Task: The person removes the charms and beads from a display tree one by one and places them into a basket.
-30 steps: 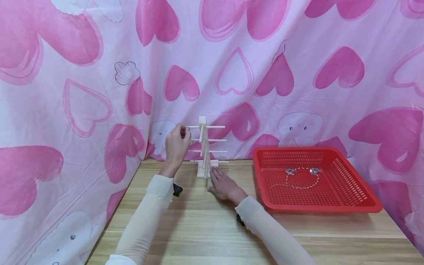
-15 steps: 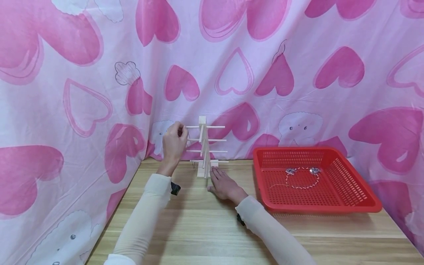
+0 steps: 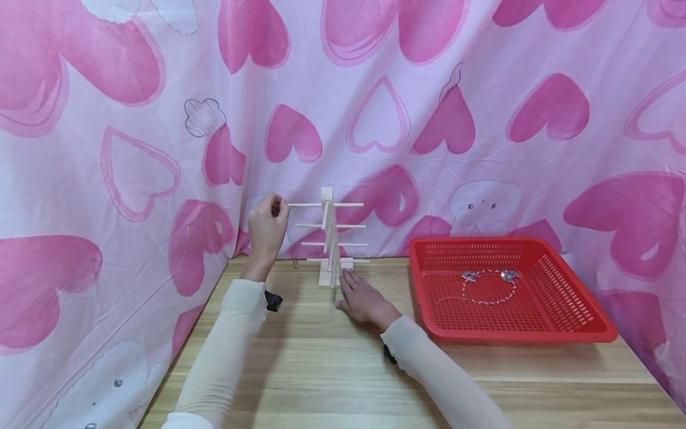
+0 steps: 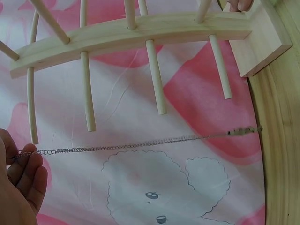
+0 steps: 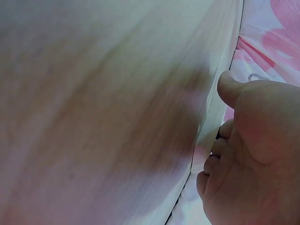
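Observation:
A wooden peg stand (image 3: 327, 195) with a slim post and several thin pegs stands at the table's back. My left hand (image 3: 265, 229) is just off the tip of its top left peg. Between thumb and fingertips it pinches a thin chain necklace (image 4: 126, 146), which hangs down away from the pegs. A small pendant (image 4: 243, 131) hangs at its lower end, too blurred to make out. My right hand (image 3: 364, 301) rests at the stand's base (image 3: 324, 277), fingers extended against its right side. In the right wrist view, its palm (image 5: 262, 150) shows with the fingers mostly hidden.
A red plastic basket (image 3: 514, 339) stands on the right of the wooden table (image 3: 321, 369). Inside lies a beaded string (image 3: 490, 302) with two silvery ornaments. A pink heart-printed curtain (image 3: 370, 113) closes off the back and sides.
My left hand has drawn left along the top peg and past its tip, carrying the chain necklace clear of the pegs. The right hand stays where it was.

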Tool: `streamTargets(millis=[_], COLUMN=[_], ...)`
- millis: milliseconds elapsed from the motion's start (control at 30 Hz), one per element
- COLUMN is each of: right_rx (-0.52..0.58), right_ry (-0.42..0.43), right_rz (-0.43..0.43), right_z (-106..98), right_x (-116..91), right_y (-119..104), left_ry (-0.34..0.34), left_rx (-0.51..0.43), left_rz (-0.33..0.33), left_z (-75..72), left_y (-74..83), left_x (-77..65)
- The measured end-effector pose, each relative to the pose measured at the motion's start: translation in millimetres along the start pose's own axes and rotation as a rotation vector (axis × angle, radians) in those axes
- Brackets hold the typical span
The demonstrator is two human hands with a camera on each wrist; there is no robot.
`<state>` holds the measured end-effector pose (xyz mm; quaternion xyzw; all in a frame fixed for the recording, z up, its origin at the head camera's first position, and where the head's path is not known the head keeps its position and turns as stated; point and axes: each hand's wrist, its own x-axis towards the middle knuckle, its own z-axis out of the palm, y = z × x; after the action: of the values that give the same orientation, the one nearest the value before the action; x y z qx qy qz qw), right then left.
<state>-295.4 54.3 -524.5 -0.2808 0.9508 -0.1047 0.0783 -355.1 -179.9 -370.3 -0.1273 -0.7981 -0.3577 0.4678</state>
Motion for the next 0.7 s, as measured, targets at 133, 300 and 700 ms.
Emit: streamTargets(millis=[133, 300, 700], right_rx=[0.001, -0.018, 0.026], right_ry=[-0.001, 0.002, 0.004], right_rz=[0.001, -0.002, -0.002], right_z=[0.1, 2.3, 2.5], right_x=[0.5, 1.9, 3.1], right_y=[-0.2, -0.2, 0.9], left_ry=[-0.013, -0.032, -0.033], left_rx=[0.004, 0.015, 0.005], left_rz=[-0.016, -0.036, -0.035], left_z=[-1.9, -4.5, -9.2], left_y=[-2.3, -2.3, 0.0], left_x=[0.4, 0.5, -0.8])
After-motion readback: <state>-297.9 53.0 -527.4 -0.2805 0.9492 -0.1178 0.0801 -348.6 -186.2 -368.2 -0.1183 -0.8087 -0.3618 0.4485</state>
